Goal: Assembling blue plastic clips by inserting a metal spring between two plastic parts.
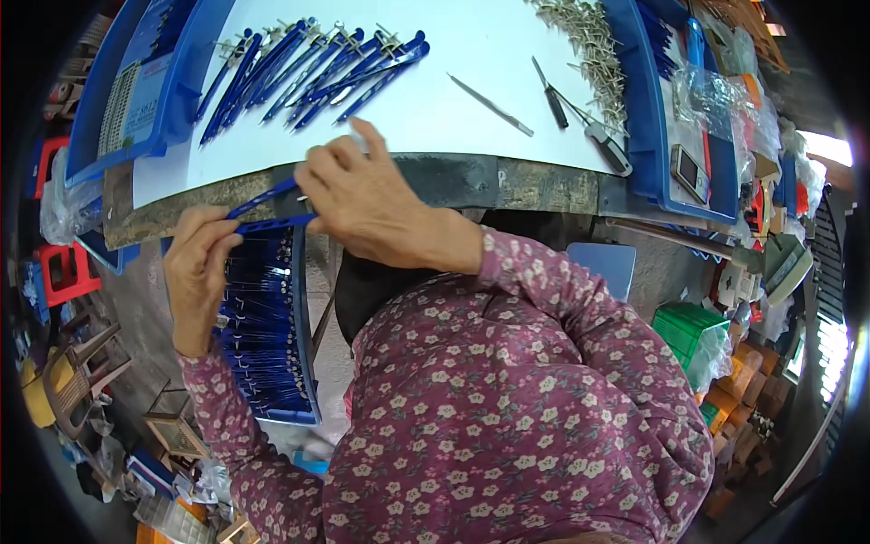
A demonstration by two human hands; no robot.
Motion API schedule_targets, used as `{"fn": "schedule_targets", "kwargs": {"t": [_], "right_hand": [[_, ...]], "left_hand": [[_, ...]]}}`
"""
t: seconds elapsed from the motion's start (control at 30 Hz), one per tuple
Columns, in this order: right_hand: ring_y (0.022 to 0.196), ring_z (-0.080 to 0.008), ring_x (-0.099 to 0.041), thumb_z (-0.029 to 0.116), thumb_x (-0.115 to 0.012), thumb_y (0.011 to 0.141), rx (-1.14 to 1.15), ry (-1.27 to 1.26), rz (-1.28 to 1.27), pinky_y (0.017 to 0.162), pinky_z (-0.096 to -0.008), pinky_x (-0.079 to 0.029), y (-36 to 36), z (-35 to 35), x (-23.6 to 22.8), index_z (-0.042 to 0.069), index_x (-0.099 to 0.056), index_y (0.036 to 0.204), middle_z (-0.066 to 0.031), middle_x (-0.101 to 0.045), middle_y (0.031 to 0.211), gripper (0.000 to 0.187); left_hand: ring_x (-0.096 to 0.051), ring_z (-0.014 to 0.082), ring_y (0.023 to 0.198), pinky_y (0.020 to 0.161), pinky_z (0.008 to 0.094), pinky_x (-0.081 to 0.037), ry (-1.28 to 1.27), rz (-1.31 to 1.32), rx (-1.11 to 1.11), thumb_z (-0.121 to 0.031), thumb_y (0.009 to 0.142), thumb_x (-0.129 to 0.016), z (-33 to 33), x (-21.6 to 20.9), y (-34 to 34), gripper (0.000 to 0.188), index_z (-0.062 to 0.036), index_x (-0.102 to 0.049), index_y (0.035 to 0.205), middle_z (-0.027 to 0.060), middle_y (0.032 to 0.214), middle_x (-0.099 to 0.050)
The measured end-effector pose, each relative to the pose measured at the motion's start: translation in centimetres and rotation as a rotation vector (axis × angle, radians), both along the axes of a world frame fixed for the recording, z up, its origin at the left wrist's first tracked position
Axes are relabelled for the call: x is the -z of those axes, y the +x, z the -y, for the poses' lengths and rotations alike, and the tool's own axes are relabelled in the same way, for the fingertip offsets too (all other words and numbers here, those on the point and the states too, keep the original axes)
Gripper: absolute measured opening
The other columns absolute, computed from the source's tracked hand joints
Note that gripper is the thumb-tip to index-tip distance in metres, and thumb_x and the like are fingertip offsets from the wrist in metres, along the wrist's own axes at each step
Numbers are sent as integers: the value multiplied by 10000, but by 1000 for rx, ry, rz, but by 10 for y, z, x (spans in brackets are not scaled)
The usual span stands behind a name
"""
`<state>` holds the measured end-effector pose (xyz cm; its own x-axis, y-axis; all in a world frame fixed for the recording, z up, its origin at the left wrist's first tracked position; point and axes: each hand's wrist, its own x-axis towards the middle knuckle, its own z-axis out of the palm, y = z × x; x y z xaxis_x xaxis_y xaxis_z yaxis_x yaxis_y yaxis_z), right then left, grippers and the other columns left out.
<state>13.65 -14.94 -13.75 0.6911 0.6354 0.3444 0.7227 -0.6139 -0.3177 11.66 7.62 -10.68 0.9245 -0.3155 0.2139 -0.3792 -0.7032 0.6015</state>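
Just in front of the table's near edge, two slim blue slotted strips (272, 223) slant away from each other, closest together at their left ends. My left hand (198, 258) pinches those left ends between thumb and fingers. At their right ends my right hand (367, 199) is closed on them, with its index finger raised. A small metal bit shows by the right fingertips, too small to make out. Beyond my hands, a pile of similar blue strips with silvery metal pieces (313, 68) lies on the white sheet (453, 127).
Blue bins stand at the table's left (177, 109) and right (642, 136). Small metal parts (594, 54) are heaped at the far right, near a thin metal tool (489, 104) and a dark-handled tool (555, 104). Below my left hand sits a tray of blue pieces (304, 363).
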Motion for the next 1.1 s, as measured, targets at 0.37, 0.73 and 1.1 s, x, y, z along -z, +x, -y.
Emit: {"fn": "schedule_targets", "kwargs": {"t": [0.37,0.73,1.1], "right_hand": [[944,-282,-446,268,-730,621,193,-89,-109,927,-460,-304,-25,88,-10,12,-460,1159,-117,-454,1025,655],[931,-265,-456,242,-709,654,7,-62,-32,923,-478,-308,-5,29,-10,-2,-476,1061,-113,-482,971,529],[885,-287,-445,126,-704,647,111,95,-122,801,-396,-354,-16,76,-7,6,-502,1085,-126,-476,980,496]], "left_hand": [[-553,277,812,718,334,-451,-119,145,242,104,623,-616,84,18,20,190,33,-577,795,115,862,-577],[-571,266,834,736,314,-453,7,75,38,62,680,-625,22,1,-2,159,28,-599,833,122,901,-594],[-554,281,825,733,353,-448,-115,122,142,75,631,-633,66,14,11,172,22,-583,788,114,860,-581]]}}
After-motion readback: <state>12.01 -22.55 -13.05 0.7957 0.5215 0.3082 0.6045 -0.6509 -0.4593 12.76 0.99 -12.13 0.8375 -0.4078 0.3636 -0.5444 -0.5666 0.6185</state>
